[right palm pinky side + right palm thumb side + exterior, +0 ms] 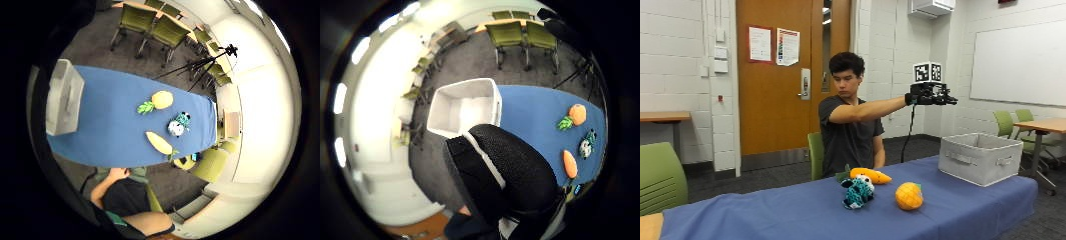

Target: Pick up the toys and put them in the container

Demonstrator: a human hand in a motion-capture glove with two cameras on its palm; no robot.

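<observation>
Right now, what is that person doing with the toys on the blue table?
A person sits at the blue-covered table, holding the black-gloved right hand high in the air above the open white fabric container. Three toys lie on the cloth, none in the container: an orange plush carrot, a teal and white stuffed animal and a yellow-orange plush pineapple. The container looks empty.
</observation>
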